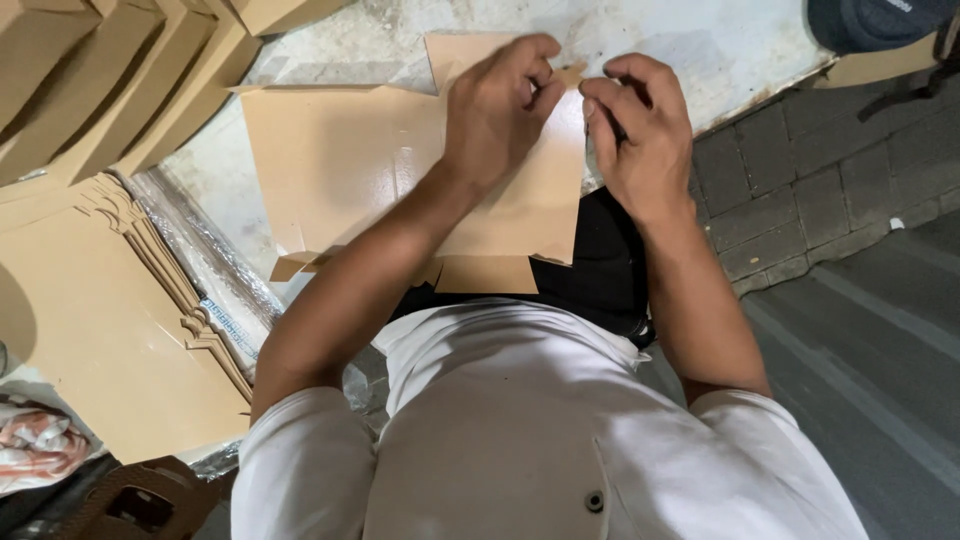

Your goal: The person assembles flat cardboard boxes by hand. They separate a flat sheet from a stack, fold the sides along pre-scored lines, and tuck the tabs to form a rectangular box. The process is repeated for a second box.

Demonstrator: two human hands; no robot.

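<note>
Left hand [500, 110] curled over the flat brown cardboard blank [340, 160] at 12 o'clock, fingertips pinching a small tab at its far edge. Right hand [640, 130] half-closed just at 3 o'clock of it — perhaps gripping the same edge, grip partly hidden. Stack of die-cut cardboard sheets [90, 310] at 9 o'clock — untouched.

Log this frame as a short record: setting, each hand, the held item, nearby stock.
setting: worn white table beside grey paving
left hand: fingers curled, pinching the far edge of the flat brown cardboard blank
right hand: pinching the same edge, close to the left
blank: lies flat on the table, flaps unfolded
nearby: stack of flat blanks at left; folded boxes behind it
</note>
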